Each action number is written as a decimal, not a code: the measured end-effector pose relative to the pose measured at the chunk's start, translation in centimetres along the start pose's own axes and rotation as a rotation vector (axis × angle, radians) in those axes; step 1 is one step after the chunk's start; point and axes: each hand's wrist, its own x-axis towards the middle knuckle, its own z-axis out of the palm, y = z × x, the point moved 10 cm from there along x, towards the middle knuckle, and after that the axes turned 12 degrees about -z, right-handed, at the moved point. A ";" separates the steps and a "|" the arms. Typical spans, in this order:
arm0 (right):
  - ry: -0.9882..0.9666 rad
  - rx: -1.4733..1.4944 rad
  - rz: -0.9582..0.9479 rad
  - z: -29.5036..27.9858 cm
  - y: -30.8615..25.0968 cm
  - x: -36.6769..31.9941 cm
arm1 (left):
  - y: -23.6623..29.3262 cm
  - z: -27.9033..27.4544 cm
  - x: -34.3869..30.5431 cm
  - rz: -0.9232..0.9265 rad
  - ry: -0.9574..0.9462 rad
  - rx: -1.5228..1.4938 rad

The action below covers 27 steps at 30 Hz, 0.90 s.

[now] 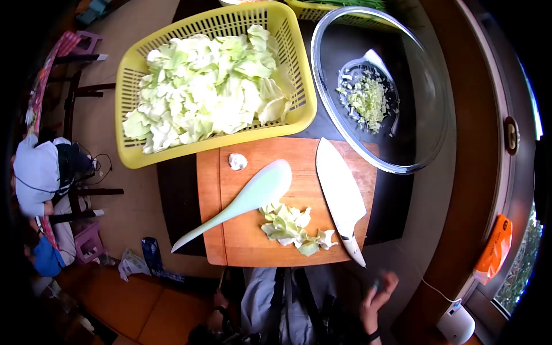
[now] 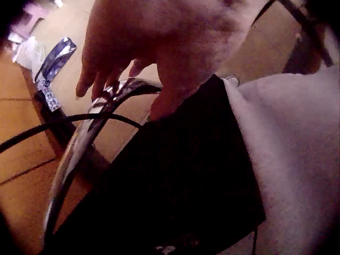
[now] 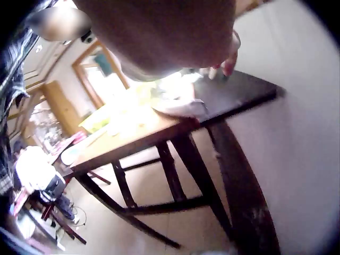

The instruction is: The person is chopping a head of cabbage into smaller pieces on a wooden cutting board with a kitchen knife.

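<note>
My left hand point(image 1: 220, 300) hangs low beside my lap. In the left wrist view its fingers point(image 2: 84, 85) point down, loosely spread, and overlap a curved shiny rail. My right hand point(image 1: 379, 299) is raised just below the cutting board's right corner, blurred, with fingers loosely bent; a small dark spot shows between thumb and fingers. On the wooden cutting board point(image 1: 241, 247) lie a white knife point(image 1: 340, 190), a pale green paddle-shaped spatula point(image 1: 261, 187), torn cabbage leaves point(image 1: 290, 227) and a small white lump point(image 1: 237, 161). The knife's handle reaches past the board's near edge, closest to my right hand.
Behind the board stands a yellow basket point(image 1: 135, 155) heaped with torn cabbage point(image 1: 201, 86). At its right is a large glass bowl point(image 1: 397, 168) with finely chopped bits point(image 1: 368, 100). An orange packet point(image 1: 494, 247) sits on the window ledge. Another person point(image 1: 37, 172) sits far left.
</note>
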 end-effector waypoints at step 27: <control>-0.192 0.134 0.506 10.2 11.5 -7.4 | 7.0 -25.0 -1.0 0.236 0.424 -0.807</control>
